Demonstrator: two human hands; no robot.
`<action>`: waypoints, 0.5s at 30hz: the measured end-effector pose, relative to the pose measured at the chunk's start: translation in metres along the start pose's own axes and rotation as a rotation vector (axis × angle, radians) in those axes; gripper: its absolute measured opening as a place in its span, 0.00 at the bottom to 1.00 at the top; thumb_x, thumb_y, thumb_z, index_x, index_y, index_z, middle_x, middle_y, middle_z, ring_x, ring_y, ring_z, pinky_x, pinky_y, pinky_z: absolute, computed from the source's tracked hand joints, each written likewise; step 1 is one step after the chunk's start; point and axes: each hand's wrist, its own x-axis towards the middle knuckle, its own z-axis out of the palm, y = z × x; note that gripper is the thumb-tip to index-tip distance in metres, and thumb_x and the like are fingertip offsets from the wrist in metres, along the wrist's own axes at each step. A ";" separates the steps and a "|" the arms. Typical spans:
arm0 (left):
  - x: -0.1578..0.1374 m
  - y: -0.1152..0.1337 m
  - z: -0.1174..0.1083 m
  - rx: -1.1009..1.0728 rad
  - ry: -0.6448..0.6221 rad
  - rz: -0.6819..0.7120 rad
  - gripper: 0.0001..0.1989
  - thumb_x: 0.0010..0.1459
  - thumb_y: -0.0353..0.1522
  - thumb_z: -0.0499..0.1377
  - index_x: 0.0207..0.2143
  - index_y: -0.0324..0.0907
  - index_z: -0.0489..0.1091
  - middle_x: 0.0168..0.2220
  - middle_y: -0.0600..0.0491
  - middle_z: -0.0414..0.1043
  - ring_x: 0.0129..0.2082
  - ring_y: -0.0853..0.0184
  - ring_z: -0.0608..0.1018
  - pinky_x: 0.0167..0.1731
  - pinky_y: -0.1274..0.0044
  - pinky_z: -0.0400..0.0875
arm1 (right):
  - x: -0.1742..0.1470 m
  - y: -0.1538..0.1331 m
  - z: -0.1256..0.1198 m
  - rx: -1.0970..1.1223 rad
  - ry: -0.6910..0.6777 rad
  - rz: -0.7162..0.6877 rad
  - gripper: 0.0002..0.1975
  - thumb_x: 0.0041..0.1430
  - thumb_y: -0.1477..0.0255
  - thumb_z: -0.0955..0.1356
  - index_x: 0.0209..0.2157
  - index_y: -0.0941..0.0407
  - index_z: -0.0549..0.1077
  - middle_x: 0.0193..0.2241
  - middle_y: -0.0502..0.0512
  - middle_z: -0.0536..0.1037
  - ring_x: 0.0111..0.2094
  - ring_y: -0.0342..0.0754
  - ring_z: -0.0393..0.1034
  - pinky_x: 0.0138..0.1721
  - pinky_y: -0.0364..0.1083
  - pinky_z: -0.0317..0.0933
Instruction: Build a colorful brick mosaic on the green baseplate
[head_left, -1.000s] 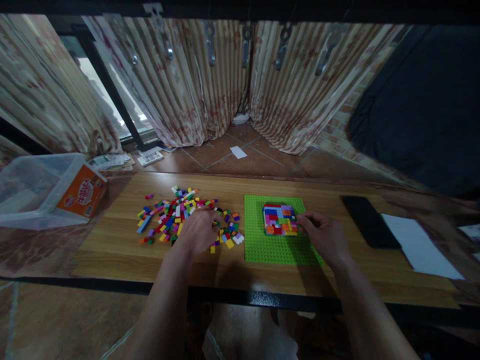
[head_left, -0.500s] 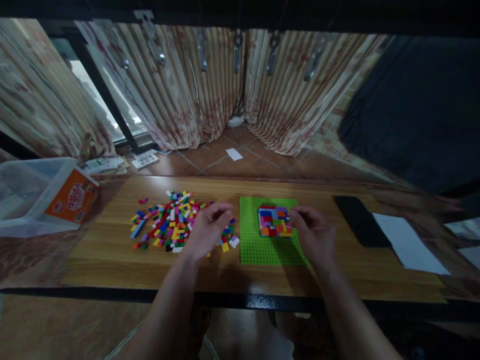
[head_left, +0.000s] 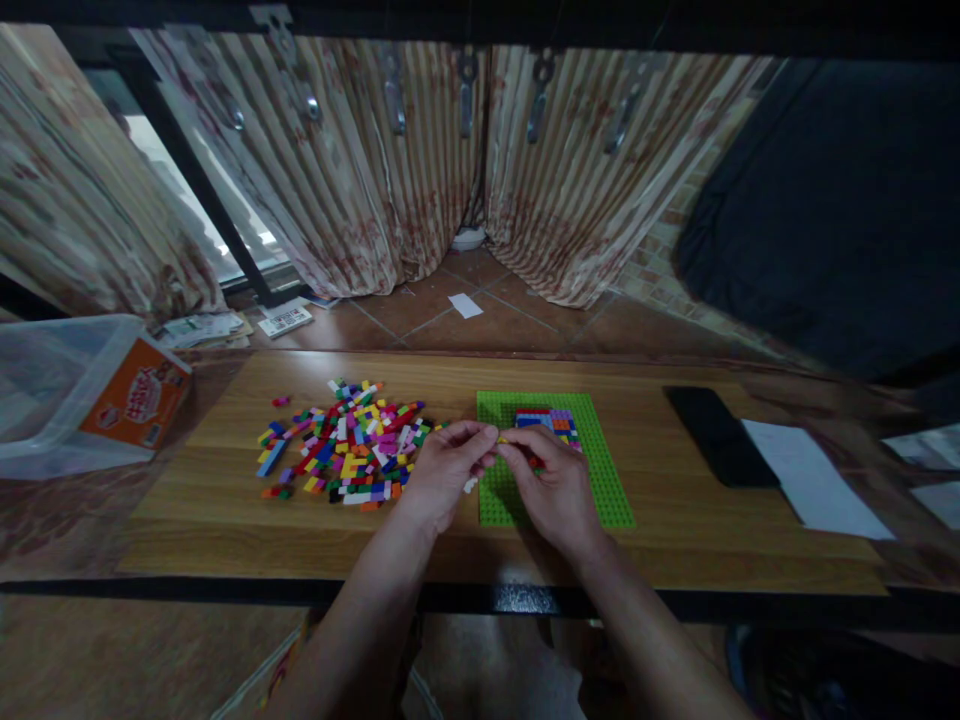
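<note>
My left hand (head_left: 450, 465) and my right hand (head_left: 553, 482) meet fingertip to fingertip over the left part of a green studded baseplate (head_left: 604, 470). Between their pinched fingers shows a small yellow toy brick (head_left: 502, 440), mostly hidden. A block built of many-coloured bricks (head_left: 555, 420) sits on the baseplate, partly covered by my right hand. To the left of my left hand, loose toy bricks (head_left: 352, 450) lie in a heap on the wooden tabletop (head_left: 262, 540).
A black phone (head_left: 720, 435) and a white paper sheet (head_left: 817, 475) lie right of the baseplate. At the far left stands a clear plastic bin (head_left: 60, 400) with an orange label. Striped curtains (head_left: 420, 180) hang behind the table.
My right hand has moved left, away from the right side of the brick block. My left hand has shifted right from the heap, and the fingertips now meet at a yellow brick.
</note>
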 end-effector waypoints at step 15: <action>0.001 0.023 -0.024 0.098 0.204 0.198 0.14 0.41 0.35 0.69 0.31 0.37 0.76 0.25 0.53 0.76 0.25 0.71 0.76 0.29 0.79 0.71 | -0.005 0.006 0.019 0.101 0.001 0.196 0.07 0.60 0.69 0.66 0.36 0.54 0.77 0.32 0.52 0.79 0.33 0.47 0.73 0.37 0.46 0.65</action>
